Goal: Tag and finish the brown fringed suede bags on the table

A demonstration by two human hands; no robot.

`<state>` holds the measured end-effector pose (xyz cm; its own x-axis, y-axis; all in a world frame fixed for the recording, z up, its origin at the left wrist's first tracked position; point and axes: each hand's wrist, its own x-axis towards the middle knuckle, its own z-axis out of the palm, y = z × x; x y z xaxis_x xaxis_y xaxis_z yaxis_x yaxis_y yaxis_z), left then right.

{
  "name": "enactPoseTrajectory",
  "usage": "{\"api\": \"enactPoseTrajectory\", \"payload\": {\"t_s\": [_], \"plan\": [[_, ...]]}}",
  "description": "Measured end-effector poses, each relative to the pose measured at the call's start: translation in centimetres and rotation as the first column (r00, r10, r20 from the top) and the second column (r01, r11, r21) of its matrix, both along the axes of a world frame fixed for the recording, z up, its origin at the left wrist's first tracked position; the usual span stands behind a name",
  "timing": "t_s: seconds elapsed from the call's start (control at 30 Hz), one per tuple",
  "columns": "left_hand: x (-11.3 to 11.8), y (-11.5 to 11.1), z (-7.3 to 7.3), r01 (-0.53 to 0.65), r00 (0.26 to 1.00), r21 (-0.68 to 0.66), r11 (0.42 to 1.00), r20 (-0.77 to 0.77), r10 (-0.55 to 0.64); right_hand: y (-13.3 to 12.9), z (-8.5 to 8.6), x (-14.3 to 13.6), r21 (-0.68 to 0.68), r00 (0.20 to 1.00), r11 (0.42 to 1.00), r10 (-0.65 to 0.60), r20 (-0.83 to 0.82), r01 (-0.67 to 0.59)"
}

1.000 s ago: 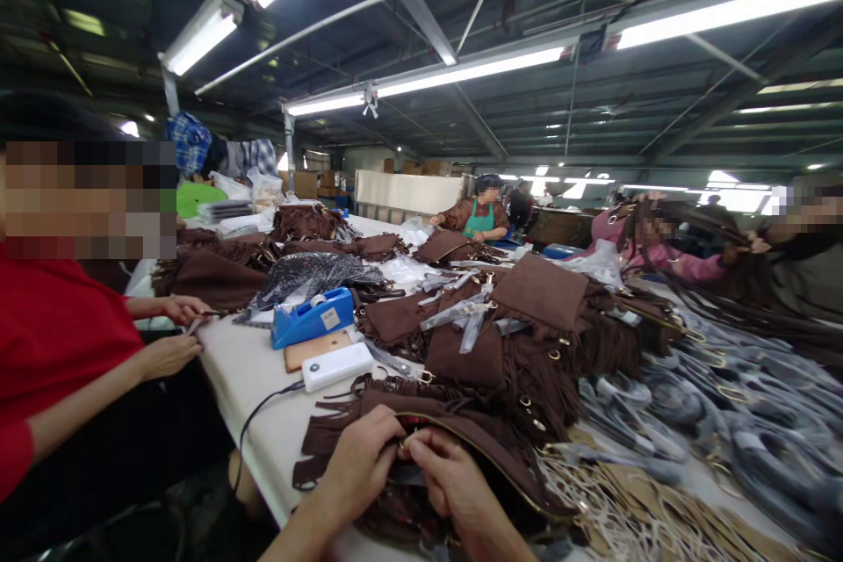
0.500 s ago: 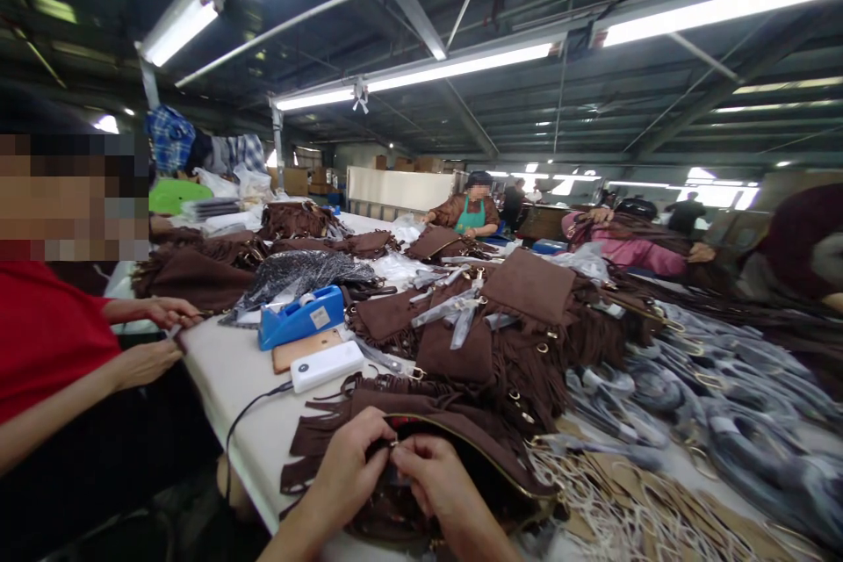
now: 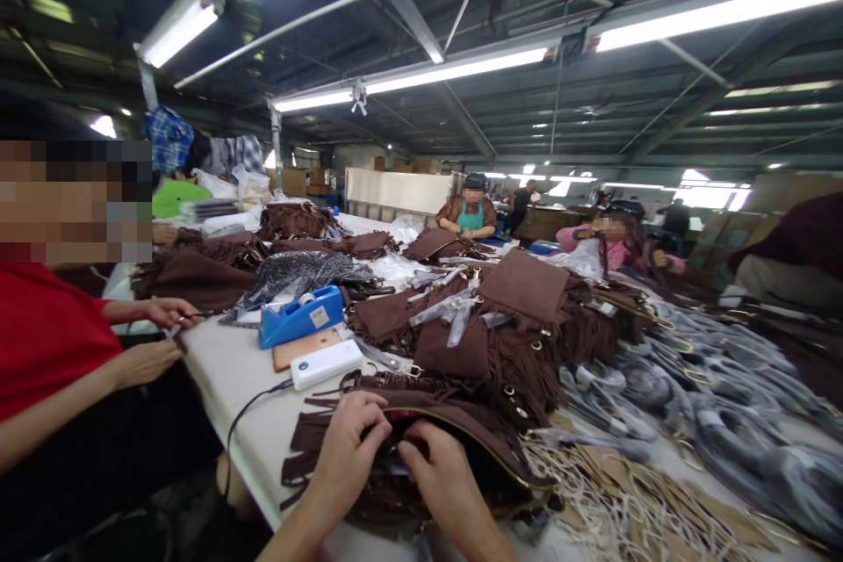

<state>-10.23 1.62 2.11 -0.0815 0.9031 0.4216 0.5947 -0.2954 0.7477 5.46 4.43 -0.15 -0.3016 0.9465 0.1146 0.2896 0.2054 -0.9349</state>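
A dark brown fringed bag (image 3: pixel 461 408) lies before me with its zipped mouth open. A gold-toned zipper edges the opening, and the inside is dark with small reddish patches. My left hand (image 3: pixel 356 439) is closed over the left end of the opening, thumb and fingers on the bag's edge. My right hand (image 3: pixel 441 470) reaches into the mouth with bent fingers; their tips are hidden, and what they hold cannot be made out. Beyond the bag lie a white power bank (image 3: pixel 327 365) with a black cable, a phone (image 3: pixel 306 349) and a blue tape dispenser (image 3: pixel 303 316).
Brown fringed bags (image 3: pixel 520 285) are piled ahead. Plastic-wrapped straps (image 3: pixel 744 439) and tan tags with white strings (image 3: pixel 625 492) cover the right side. A co-worker in red (image 3: pixel 53 334) works at the left table edge; others sit across the table (image 3: pixel 224 395).
My hands have moved slightly apart from their pinch at the zipper's end, the right one going deeper into the opening. The co-worker in pink across the table has straightened up.
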Motion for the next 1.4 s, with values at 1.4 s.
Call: {"api": "enactPoseTrajectory", "payload": {"t_s": [1.4], "plan": [[4.3, -0.8, -2.9, 0.340, 0.781, -0.194, 0.920, 0.603, -0.162, 0.9, 3.4, 2.2, -0.270, 0.872, 0.949, 0.009, -0.489, -0.161]]}}
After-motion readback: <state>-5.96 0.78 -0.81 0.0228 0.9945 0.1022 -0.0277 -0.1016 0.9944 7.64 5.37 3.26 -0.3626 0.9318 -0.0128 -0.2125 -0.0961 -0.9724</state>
